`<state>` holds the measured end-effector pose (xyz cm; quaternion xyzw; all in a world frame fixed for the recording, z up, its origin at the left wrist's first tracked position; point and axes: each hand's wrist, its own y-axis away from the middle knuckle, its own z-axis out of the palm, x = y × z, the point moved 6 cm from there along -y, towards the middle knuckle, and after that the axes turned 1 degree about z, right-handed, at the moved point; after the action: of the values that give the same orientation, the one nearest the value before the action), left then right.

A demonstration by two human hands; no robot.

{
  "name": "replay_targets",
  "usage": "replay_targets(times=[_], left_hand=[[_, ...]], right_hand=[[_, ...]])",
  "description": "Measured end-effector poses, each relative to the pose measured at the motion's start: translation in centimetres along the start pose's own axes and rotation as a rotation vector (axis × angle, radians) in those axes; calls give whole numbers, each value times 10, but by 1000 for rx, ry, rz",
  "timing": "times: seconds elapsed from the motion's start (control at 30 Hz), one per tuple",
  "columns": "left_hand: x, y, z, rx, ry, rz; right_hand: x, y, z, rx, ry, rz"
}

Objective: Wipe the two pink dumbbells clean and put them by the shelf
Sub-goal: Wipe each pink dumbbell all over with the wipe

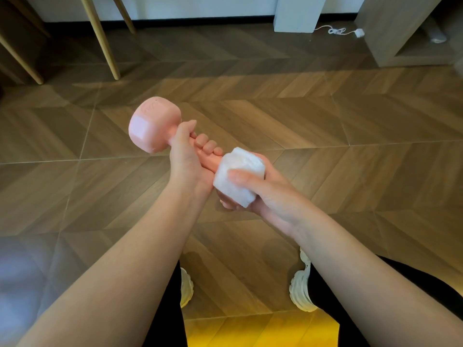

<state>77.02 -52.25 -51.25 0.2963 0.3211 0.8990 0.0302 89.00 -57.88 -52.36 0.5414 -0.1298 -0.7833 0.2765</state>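
**Wiping the near head of one pink dumbbell, held in the air**

Running from upper left down toward lower right, the long axis of the pink dumbbell (155, 126) slants across the middle of the view, well above the wooden floor (325, 136); nothing carries it but the hands. The far head is bare and points up and away to the left. The left hand (186, 156) is clenched round the handle just below that head. The right hand (263, 191) lies nearer the body, fingers closed on a folded white cloth (238, 176) that covers the near head, so that head is hidden. In my judgement the next rub turns on the left hand keeping the axis steady.

At the far right edge of the floor stands an open shelf unit (400, 41); whether its compartments hold anything I cannot tell. No second dumbbell is in view.
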Motion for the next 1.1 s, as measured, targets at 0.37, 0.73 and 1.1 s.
replay_targets(times=[0.37, 0.73, 1.1], left_hand=[[3, 1, 0, -19, -10, -11], [2, -2, 5, -63, 6, -23], [-3, -2, -2, 35, 28, -41]], right_hand=[[-3, 0, 1, -13, 43, -3], [-10, 1, -3, -101, -24, -15], [-11, 0, -3, 112, 227, -183]])
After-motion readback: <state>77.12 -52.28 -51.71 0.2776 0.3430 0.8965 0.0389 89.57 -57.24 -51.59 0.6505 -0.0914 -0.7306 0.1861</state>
